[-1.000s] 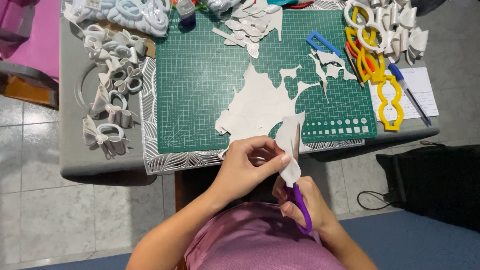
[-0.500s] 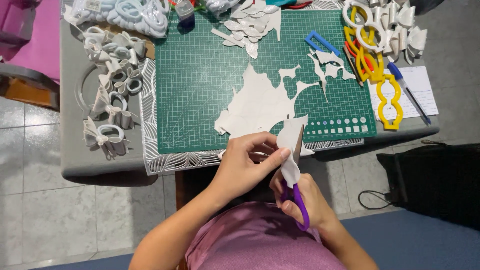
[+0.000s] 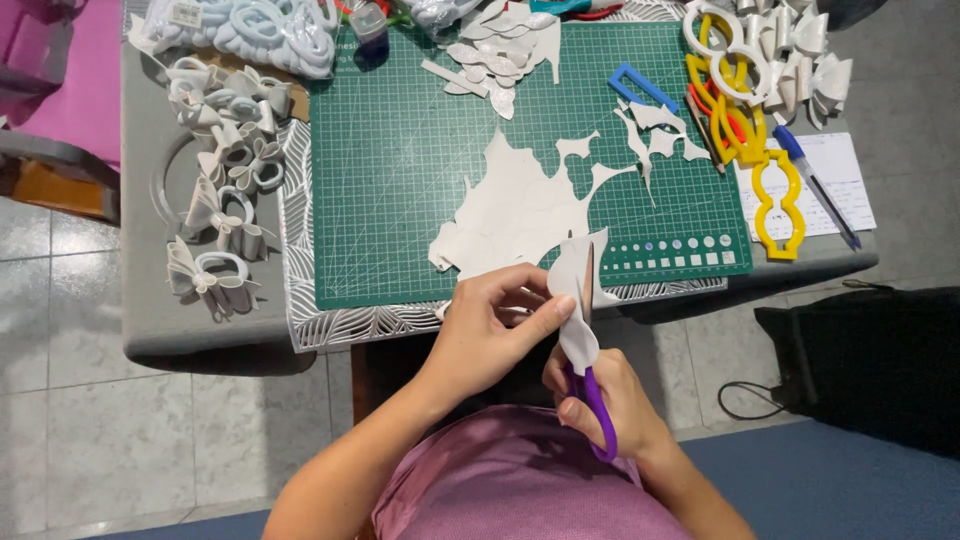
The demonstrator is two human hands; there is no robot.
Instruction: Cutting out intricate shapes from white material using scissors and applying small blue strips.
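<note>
My left hand (image 3: 500,325) pinches a small white sheet piece (image 3: 573,300) just off the table's near edge. My right hand (image 3: 610,400) grips purple-handled scissors (image 3: 595,405), whose blades (image 3: 587,280) point up along the piece. A larger white sheet with cut-out shapes (image 3: 520,210) lies on the green cutting mat (image 3: 400,150) just beyond my hands.
White bow-like pieces (image 3: 225,180) lie along the grey table's left side, more at the top right (image 3: 790,40). Yellow ring templates (image 3: 775,190), a blue pen (image 3: 815,185), a paper note (image 3: 845,165) and white offcuts (image 3: 655,130) sit right. A black bag (image 3: 870,360) stands on the floor.
The scissors have shifted a little along the white piece, and my left hand has turned the piece slightly. Everything on the table is unmoved.
</note>
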